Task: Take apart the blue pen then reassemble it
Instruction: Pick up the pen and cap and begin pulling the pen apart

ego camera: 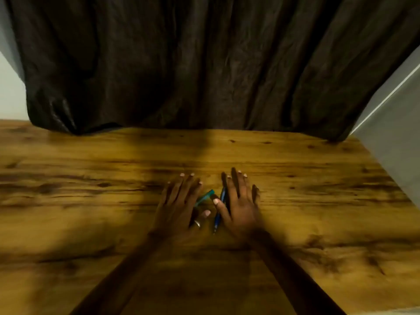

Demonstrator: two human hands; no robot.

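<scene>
1. Big wooden table (91,201), a dark curtain (204,64) hanging along its far edge, and everything that matters sits near the middle, a little toward the near edge.
2. Both hands are down flat there, side by side. The left hand (179,203) has its fingers spread and nearly straight, palm down, gripping nothing that I can see; a ring (197,223) shows on one finger.
3. The right hand (241,205) is spread wide too, palm down, thumb reaching inward and touching or just over the blue pen (219,210).
4. That pen lies between the two hands, its tip pointing back toward the near edge, its far end tucked under the right fingers.
5. A teal piece (205,196) pokes out from under the left fingers, angled; whether it is a second pen or a cap, I cannot tell.
6. My read on the pen: light, stiff, smooth plastic, likely to roll. Best pinched at both ends of the barrel and twisted, minding any small spring inside.
</scene>
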